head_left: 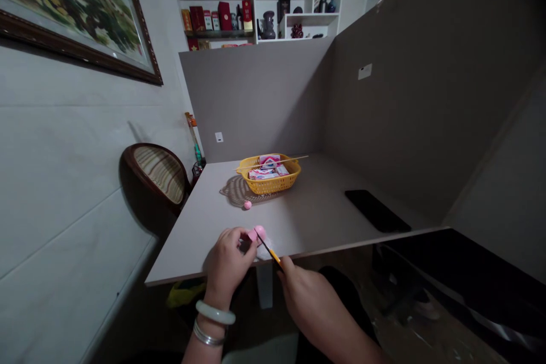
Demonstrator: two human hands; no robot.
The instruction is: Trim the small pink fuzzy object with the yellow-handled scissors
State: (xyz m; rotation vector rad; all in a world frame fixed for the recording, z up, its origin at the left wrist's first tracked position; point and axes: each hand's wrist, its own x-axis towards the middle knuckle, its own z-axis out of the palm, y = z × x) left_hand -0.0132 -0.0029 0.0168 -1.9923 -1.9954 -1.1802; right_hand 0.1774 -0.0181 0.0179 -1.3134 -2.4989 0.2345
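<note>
My left hand [229, 259] wears a pale bangle and silver bracelets. Its thumb and fingers pinch a pink piece [252, 235] that looks like soft clay, near the table's front edge. A rounded pink lump [260, 232] shows at the far side of that piece; I cannot tell whether the two are joined. My right hand [305, 290] is closed round a slim knife-like tool [269, 250] with a dark tip and a yellow section. The tip touches or nearly touches the pink material. Crumpled clear plastic [265, 251] lies beneath. Farther back sits a small pink ball [247, 205].
A yellow basket [273, 185] holding pink-and-white packets [269, 161] stands toward the back, with a thin stick [294, 158] across its top. A black flat object [375, 210] lies at the right. Grey panels [264, 102] border the table [191, 227]; a chair [157, 173] is left.
</note>
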